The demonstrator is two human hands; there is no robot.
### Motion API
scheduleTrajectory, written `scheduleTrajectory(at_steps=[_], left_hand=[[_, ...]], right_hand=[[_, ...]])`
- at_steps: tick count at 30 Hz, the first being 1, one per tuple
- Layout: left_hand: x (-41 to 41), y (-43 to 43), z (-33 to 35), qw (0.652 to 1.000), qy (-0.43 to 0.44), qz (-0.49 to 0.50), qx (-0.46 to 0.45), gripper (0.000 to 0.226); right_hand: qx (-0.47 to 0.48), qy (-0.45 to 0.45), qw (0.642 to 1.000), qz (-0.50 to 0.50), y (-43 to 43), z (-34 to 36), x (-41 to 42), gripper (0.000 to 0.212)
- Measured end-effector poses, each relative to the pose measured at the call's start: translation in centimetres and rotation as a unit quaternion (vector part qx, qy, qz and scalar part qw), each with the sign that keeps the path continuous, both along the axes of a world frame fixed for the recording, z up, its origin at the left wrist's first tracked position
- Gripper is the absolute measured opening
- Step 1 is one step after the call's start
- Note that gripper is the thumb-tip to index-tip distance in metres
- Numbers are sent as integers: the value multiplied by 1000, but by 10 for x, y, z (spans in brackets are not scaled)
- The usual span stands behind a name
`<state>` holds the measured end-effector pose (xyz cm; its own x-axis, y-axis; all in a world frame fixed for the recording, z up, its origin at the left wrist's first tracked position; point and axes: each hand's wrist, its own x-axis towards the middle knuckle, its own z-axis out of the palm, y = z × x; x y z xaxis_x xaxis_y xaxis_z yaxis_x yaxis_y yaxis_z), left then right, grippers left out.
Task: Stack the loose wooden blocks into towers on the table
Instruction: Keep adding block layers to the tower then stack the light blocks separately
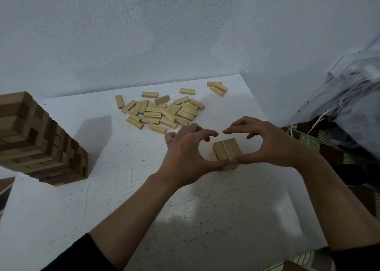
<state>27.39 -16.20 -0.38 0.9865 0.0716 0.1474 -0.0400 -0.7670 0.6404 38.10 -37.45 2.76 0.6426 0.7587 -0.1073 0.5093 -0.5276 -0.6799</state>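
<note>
Small stack [227, 150]: is sitting on the white table, right of centre, between the two hands. Three pale blocks are lying side by side as its top layer, and at least one more layer is showing beneath.
Left hand [185, 150]: is cupping round the stack's left side, with the thumb lying along its near lower edge and the fingers arching toward the far side. Whether the fingertips are touching the wood cannot be told.
Right hand [265, 145]: is curling round the stack's right side in the same way, its thumb pressing the near edge and meeting the left thumb there.
Hands together: are forming a ring about the stack, the index fingertips nearly meeting beyond it with a small gap between them.
Loose blocks [162, 112]: are lying in a jumbled heap farther back on the table, just beyond the left hand. A few strays are resting toward the back right corner.
Tall tower [41, 145]: is standing at the table's left side, well apart from the stack. It is darker wood in crossing layers, throwing a shadow to its right.
Table [123, 188]: is showing a white, speckled top against a pale wall [185, 34].
Plastic bag [353, 98]: is slumping at the right, above a patterned cloth [329, 147].
Sleeves [82, 256]: are showing dark at both forearms.
</note>
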Motion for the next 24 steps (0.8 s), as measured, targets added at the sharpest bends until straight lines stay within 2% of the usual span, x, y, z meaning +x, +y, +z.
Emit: scheduleTrajectory(at_steps=[5,9,12,15,17,20,24], left_hand=[[-9,37,-4,998,-31,40,-46,56],[-13,83,-19,993,-41,111,-7,33],[-18,104,-34,988,-11,123,89,44],[-20,108,-46,974,69,84,200,62],[-18,109,-54,964,104,74,232,67],[-19,111,-60,962,83,83,245,66],[-30,115,-58,965,22,87,248,51]], right_hand=[[80,-28,996,-31,24,3,-14,39],[93,-65,992,-47,61,0,-26,21],[43,-115,992,-21,93,-2,-35,28],[-22,-150,988,-7,130,-6,-41,40],[-36,-172,984,-20,151,-14,-42,42],[-60,-195,978,-51,178,-31,-40,40],[-87,-223,969,-66,197,-45,-42,38]])
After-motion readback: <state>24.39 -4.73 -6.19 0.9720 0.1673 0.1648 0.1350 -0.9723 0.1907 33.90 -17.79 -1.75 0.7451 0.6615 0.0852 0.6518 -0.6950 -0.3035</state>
